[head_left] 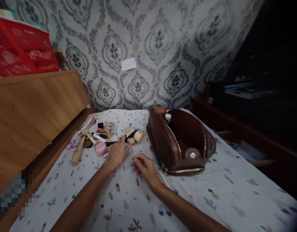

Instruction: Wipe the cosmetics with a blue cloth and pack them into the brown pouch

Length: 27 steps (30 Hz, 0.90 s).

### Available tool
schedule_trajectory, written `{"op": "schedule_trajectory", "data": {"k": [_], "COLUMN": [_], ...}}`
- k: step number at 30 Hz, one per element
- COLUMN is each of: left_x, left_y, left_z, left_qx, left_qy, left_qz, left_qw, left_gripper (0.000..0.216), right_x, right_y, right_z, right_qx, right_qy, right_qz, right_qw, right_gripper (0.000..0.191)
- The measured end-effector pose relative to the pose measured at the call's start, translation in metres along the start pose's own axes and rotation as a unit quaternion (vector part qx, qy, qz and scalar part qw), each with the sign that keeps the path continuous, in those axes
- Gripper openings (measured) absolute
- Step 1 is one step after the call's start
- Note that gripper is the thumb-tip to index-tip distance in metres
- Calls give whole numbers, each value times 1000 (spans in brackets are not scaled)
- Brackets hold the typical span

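Note:
My left hand (117, 153) reaches into a scatter of cosmetics on the patterned sheet (211, 193). Its fingers close around a small item with a blue edge; I cannot make out what it is. Close by lie a pink round compact (100, 148), a beige tube (78, 151) and cream-capped bottles (135, 134). My right hand (145, 167) rests on the sheet with its fingers curled, just left of an open brown leather pouch (179, 145). A small white-capped bottle (168, 118) stands inside the pouch.
A wooden headboard (30, 112) runs along the left, with a red plastic crate (20, 48) on top. Patterned wallpaper (163, 42) lies behind. A dark wooden shelf (247, 122) with items stands at the right.

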<state>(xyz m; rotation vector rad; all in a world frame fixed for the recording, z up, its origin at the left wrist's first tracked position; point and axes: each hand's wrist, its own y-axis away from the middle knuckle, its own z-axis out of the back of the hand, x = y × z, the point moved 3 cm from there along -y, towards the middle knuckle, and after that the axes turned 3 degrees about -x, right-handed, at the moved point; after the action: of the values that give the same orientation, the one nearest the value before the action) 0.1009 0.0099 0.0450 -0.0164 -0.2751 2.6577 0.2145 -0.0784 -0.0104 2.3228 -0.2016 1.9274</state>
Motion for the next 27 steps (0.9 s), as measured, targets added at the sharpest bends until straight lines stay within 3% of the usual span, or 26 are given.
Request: {"op": "schedule_trajectory", "data": {"k": [5,12,16,20,23,25,27], "left_x": [-6,-5,16,26,15,-2,-16], "left_y": [-38,-57,-57,-30,9,40,68], "left_z": [-2,-5,9,25,26,23,18], "left_qx": [-13,-47,-89,-139,-187,-263,-315], "left_qy": [-8,-6,-1,15,21,6,7], "left_qz": [8,15,39,30,-45,-182,-321], "left_qw": [1000,999,995,990,981,947,893], "left_gripper": [53,34,31,34,34,33,29], "right_x": [0,-4,-7,-2,3,6,5], "right_y": [4,1,0,2,2,3,3], "right_z": [5,9,10,11,8,6,6], "right_qx": [-10,-2,-5,6,33,57,73], "right_qy": [1,9,-9,-94,-221,-299,-331], "right_qz": [4,-7,-19,-50,-111,-153,-182], "right_qw": [1000,1000,1000,994,968,940,923], "right_gripper": [52,61,62,57,53,45,36]}}
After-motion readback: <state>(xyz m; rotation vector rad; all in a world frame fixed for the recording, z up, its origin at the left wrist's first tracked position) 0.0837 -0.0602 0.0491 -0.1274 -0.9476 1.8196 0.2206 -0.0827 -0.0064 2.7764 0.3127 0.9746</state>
